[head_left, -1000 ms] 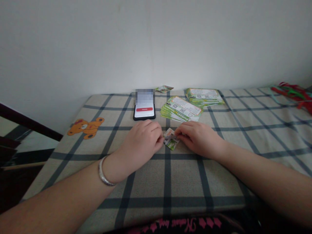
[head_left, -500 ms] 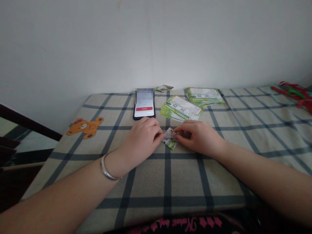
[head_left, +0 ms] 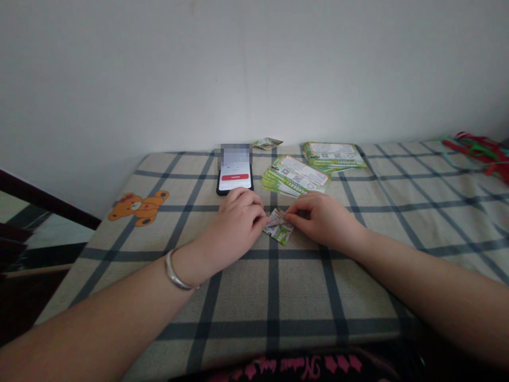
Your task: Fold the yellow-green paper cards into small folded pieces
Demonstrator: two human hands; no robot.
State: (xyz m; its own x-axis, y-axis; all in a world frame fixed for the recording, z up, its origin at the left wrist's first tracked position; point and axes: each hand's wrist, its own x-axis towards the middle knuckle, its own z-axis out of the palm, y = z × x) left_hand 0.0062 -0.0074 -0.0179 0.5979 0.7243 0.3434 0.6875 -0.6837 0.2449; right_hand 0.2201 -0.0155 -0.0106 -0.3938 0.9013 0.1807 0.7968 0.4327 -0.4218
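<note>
A small folded paper square [head_left: 281,234], printed in green and white, lies on the checked tablecloth between my hands. My left hand [head_left: 243,215] has its thumb and fingers closed at the square's left corner. On the opposite side, my right hand [head_left: 318,216] pinches the upper right edge between thumb and forefinger. Crease lines meet near the middle of the square. Just beyond my hands spreads a fan of printed flyers [head_left: 296,175]. A phone [head_left: 234,183] with a lit screen lies past my left fingers.
More flyers [head_left: 334,155] are stacked at the back right. Another folded paper piece [head_left: 268,143] sits against the wall. A flat orange bear figure [head_left: 139,207] is at the left, and a red and green tangle [head_left: 481,156] lies at the far right.
My right hand has shifted slightly up and its fingers have drawn closer together. More of the folded square's right side now shows. My left hand has hardly moved.
</note>
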